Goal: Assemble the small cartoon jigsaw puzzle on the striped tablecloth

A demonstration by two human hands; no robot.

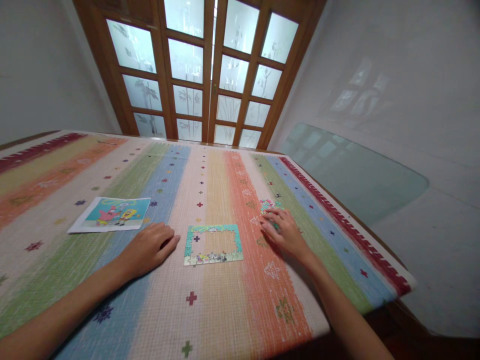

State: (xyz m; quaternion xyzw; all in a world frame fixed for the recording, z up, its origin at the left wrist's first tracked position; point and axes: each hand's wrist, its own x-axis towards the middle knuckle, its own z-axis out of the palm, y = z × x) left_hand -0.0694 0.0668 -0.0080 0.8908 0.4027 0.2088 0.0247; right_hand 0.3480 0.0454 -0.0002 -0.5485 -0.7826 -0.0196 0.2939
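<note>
A small jigsaw frame [213, 244], with its border built and its middle bare, lies on the striped tablecloth [210, 310]. My left hand [150, 247] rests flat on the cloth just left of the frame, fingers loosely together, holding nothing. My right hand [283, 230] lies to the right of the frame with its fingers spread over a small heap of loose puzzle pieces [268, 205]. Whether a piece is under the fingertips is hidden.
A printed cartoon picture [112, 214] lies on the cloth at the left. The table's right edge [375, 255] runs near my right arm. A glass pane [356, 175] leans on the wall at the right. Wooden glazed doors [210, 70] stand behind the table.
</note>
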